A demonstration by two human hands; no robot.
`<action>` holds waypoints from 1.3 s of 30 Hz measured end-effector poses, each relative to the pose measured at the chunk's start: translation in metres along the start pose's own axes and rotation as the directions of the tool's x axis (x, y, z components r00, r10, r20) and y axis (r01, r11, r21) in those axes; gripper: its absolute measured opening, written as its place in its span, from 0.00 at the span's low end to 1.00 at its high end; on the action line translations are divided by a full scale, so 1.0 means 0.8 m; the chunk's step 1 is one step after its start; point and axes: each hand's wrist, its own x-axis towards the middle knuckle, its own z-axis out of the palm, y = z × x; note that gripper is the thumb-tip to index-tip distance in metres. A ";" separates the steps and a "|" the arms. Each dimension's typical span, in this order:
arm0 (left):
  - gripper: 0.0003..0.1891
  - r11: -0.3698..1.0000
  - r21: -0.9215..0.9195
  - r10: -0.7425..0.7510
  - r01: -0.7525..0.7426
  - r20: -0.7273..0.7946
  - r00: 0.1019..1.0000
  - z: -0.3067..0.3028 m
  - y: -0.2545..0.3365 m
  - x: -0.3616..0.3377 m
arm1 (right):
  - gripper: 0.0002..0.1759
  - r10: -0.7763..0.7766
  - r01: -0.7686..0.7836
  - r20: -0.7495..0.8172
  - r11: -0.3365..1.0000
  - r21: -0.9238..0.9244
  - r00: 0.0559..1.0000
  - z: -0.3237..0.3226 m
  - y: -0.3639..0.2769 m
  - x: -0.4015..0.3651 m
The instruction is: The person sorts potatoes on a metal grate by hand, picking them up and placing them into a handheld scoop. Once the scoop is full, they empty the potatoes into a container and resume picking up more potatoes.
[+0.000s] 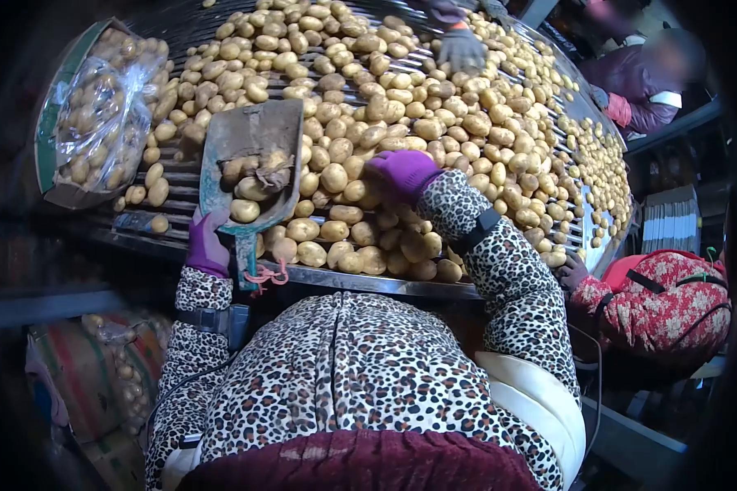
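Grey beam (637, 438) (dim light around)

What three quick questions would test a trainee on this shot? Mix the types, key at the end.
1. What colour is the cord by the handle of the scoop? (a) green (b) pink (c) white
2. True or false: the left grip is at the scoop's edge, while the right grip is at the loose potatoes.
3. Fill in: the box on the left side of the picture contains potatoes with clear ____ over or around them.

Key: 1. b; 2. true; 3. plastic.
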 end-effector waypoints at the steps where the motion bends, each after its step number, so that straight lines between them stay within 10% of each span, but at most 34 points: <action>1: 0.25 1.000 -0.010 0.001 -0.001 0.029 1.000 -0.003 0.000 -0.003 | 0.16 0.019 -0.020 0.052 1.000 0.001 0.998 -0.003 -0.003 0.008; 20: 0.21 0.999 0.009 0.044 -0.044 -0.006 0.999 -0.016 -0.005 0.000 | 0.22 0.086 -0.054 0.263 0.990 -0.129 0.961 -0.006 -0.010 0.060; 25: 0.21 0.988 0.125 0.089 -0.089 0.003 0.996 -0.021 -0.007 -0.006 | 0.24 0.050 -0.099 0.330 0.986 0.133 0.943 -0.013 -0.003 0.062; 29: 0.22 0.990 0.112 0.089 -0.085 -0.031 0.996 -0.015 -0.007 -0.013 | 0.24 -0.032 -0.200 0.325 0.732 0.651 0.945 0.026 0.069 0.067; 33: 0.23 0.993 0.068 0.097 -0.094 -0.043 0.994 -0.022 -0.015 0.000 | 0.26 -0.021 -0.222 0.229 0.178 0.959 0.973 -0.012 0.030 0.067; 39: 0.22 0.991 0.046 0.123 -0.123 -0.001 0.992 -0.030 -0.012 0.010 | 0.31 0.069 0.133 -0.138 0.073 0.988 0.988 -0.054 -0.099 0.079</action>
